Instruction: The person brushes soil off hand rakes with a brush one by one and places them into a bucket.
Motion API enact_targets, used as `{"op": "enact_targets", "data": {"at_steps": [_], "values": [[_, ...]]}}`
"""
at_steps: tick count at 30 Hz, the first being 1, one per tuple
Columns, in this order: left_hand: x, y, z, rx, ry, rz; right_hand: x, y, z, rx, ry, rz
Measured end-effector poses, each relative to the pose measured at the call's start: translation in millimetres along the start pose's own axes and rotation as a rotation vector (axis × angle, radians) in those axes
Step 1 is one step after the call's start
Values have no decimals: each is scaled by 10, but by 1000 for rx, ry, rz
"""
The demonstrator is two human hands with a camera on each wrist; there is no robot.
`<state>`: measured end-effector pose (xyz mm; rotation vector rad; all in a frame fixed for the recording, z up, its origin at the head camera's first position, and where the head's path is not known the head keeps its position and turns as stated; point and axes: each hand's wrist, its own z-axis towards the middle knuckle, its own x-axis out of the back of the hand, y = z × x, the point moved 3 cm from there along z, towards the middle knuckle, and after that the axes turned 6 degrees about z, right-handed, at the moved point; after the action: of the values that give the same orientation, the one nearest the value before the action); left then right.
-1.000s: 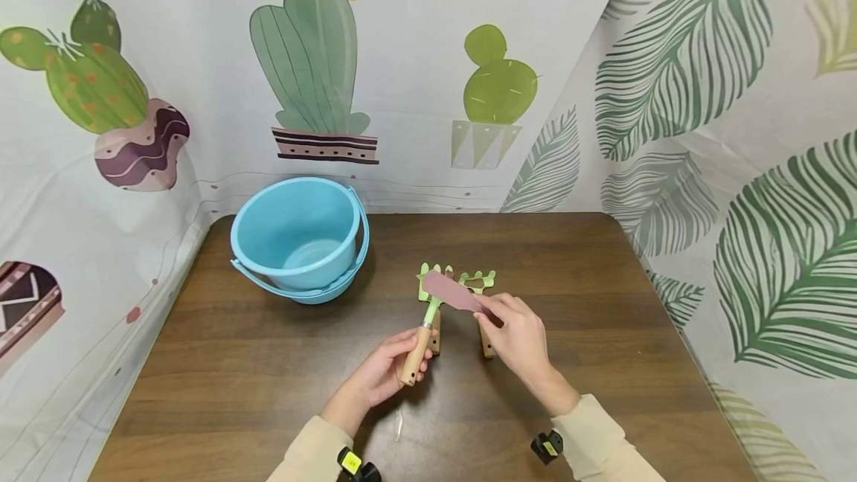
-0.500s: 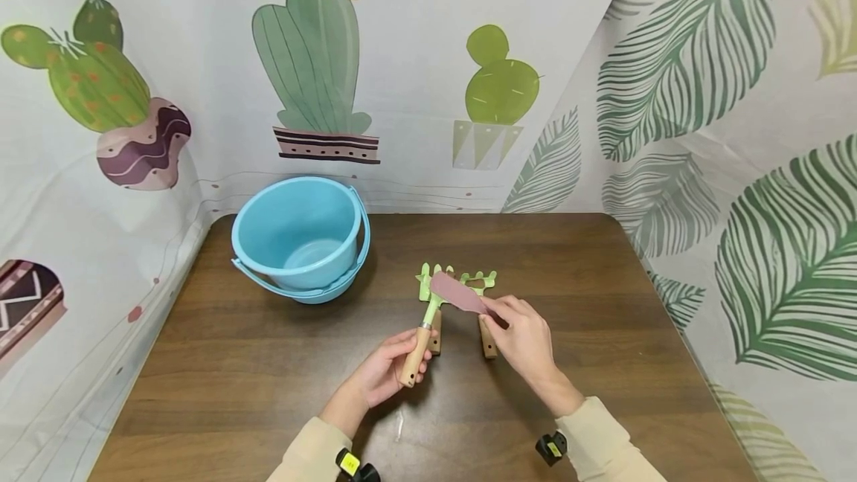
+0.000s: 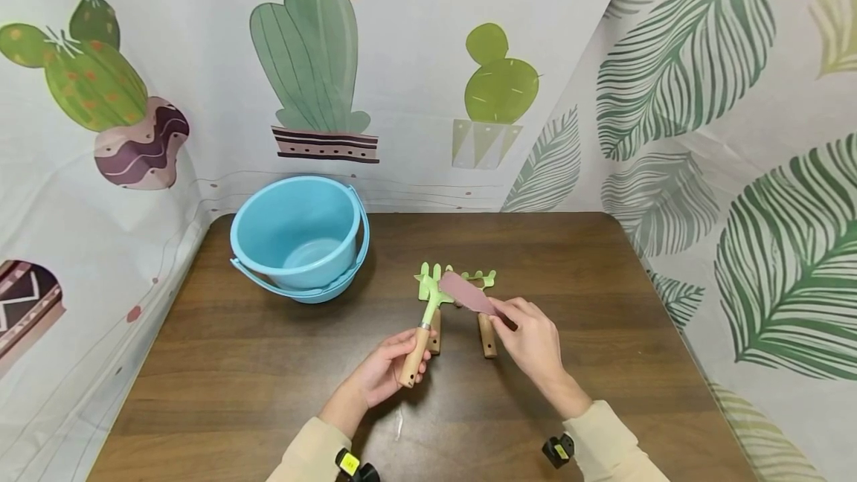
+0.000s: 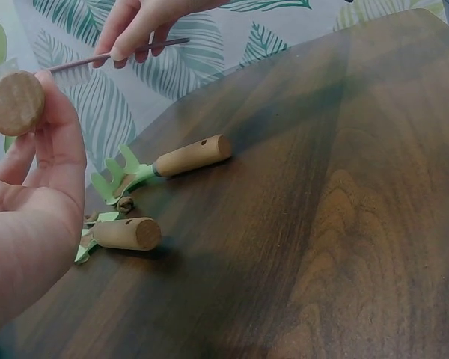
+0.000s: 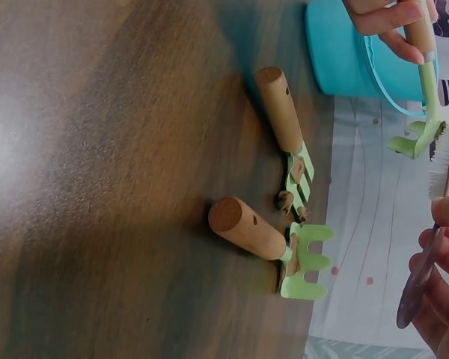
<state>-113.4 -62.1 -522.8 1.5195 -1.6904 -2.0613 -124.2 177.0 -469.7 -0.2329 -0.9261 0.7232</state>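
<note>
My left hand (image 3: 387,370) grips the wooden handle of a small green garden fork (image 3: 416,358), its tines pointing away and raised over the table. Dark soil clings to the tines (image 5: 417,140) in the right wrist view. Between thumb and fingers, my right hand (image 3: 533,337) pinches the end of a flat pink brush (image 3: 467,293). Pale bristles (image 5: 438,168) show along its side facing the fork, close by the tines. Below lie two more green tools with wooden handles: a rake (image 5: 247,228) and a second tool with slotted green head (image 5: 280,112).
A light blue bucket (image 3: 294,271) stands at the back left of the brown table (image 3: 268,393), its handle folded down. Small brown lumps (image 5: 284,200) lie by the heads of the two resting tools. A patterned cloth (image 3: 415,95) hangs behind the table.
My right hand has drawn the brush a little to the right, so more of the fork's tines show. My left hand and the fork stay nearly still.
</note>
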Motion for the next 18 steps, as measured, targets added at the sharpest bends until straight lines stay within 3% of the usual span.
{"op": "enact_targets", "data": {"at_steps": [18], "values": [[49, 30, -35, 18, -9, 14, 72, 98, -55, -9, -8, -59]]}}
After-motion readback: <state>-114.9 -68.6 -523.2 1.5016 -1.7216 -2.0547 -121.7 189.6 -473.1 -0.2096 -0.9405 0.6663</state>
